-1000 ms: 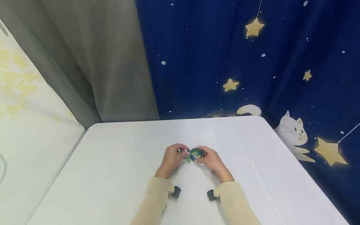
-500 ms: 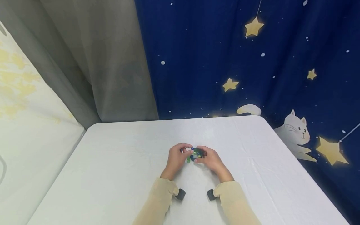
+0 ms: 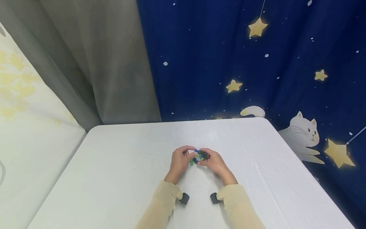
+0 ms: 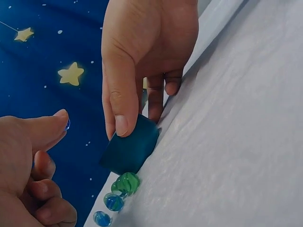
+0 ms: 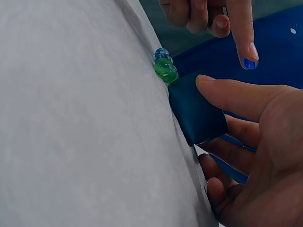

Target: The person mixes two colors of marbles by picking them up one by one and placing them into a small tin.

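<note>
Pinched between the thumb and forefinger of my left hand [image 3: 179,159] is a blue glass marble [image 5: 249,63], just above the mouth of a small dark teal cup [image 5: 198,112]. My right hand [image 3: 215,162] holds this cup on the table, thumb on one side and fingers on the other. Looking down in the head view, green, yellow and blue marbles [image 3: 199,156] show inside it. Outside, beside the cup, lie loose marbles: green ones [image 4: 128,182] and clear-blue ones [image 4: 113,202], partly behind the left hand in the head view.
A white cloth covers the table [image 3: 128,165]. Beyond its far edge hang a grey curtain [image 3: 123,70] and a dark blue curtain [image 3: 200,57] with stars and a cat. A black wrist camera [image 3: 184,198] sits at the left cuff, another wrist camera [image 3: 214,198] at the right.
My left hand has moved right from beside the loose marbles to over the cup's rim, bringing the blue marble with it. The right hand and cup have stayed in place.
</note>
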{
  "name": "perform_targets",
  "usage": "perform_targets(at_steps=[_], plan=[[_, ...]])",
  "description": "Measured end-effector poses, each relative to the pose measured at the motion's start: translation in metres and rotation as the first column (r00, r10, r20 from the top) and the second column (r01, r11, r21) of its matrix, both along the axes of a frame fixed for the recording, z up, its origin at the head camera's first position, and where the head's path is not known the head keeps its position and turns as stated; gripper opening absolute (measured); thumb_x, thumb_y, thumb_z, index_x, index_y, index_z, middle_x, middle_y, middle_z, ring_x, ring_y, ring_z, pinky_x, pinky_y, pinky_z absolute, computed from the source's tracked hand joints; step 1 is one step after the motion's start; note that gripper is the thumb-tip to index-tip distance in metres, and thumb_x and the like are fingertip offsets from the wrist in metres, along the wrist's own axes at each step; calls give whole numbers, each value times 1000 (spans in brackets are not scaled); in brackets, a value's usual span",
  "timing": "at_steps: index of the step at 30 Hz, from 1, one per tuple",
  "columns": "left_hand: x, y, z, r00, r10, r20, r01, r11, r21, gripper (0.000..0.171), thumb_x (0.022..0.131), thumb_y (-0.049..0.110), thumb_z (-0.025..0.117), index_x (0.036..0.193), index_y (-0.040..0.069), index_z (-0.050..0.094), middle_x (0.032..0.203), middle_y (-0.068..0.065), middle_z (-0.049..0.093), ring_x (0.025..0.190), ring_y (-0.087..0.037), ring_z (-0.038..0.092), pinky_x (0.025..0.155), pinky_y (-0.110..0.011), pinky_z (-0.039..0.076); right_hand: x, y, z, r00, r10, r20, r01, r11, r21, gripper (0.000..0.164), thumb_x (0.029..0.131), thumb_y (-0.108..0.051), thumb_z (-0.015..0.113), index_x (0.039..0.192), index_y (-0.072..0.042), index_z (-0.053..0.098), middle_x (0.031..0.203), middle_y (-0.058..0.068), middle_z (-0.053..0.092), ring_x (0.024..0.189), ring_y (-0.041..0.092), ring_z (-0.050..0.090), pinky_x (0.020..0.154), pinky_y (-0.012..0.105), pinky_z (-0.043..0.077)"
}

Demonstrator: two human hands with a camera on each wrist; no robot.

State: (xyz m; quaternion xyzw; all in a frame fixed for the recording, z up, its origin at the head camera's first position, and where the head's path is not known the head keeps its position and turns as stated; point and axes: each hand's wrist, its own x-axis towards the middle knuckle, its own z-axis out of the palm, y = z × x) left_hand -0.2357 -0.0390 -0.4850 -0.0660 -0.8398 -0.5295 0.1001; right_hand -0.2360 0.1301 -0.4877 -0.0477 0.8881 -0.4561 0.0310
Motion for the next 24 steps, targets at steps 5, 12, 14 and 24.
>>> perform_targets(at_steps=[5,12,14,24], plan=[[0,2,-2,1000,-4,13,4,1000,21,16,83,19,78,99,17,75,59,4,46,54,-11,41,52,-24,35,0,0,0,1000,-5,7,5,1000,7,56,77,-16,82,129,-12,61,127,15,61,116,36,57,95,50,44],[1,3,0,999,6,51,-6,1000,18,20,84,22,77,103,20,75,61,4,48,54,-10,41,51,-24,37,0,1,2,1000,-7,16,7,1000,13,57,77,-18,82,130,-11,60,129,15,60,116,36,57,94,51,45],[1,2,0,998,9,55,-10,1000,18,20,84,22,77,104,20,74,62,3,48,54,-10,42,52,-25,37,0,0,2,1000,-10,25,9,1000,12,58,77,-18,82,131,-12,60,129,14,60,117,35,56,94,51,45],[0,-6,5,997,32,69,-33,999,19,16,83,20,78,99,20,75,63,2,50,57,-13,44,55,-27,39,-1,-1,3,1000,-5,24,5,1000,6,57,78,-17,81,131,-12,60,128,12,61,117,34,57,95,51,44]])
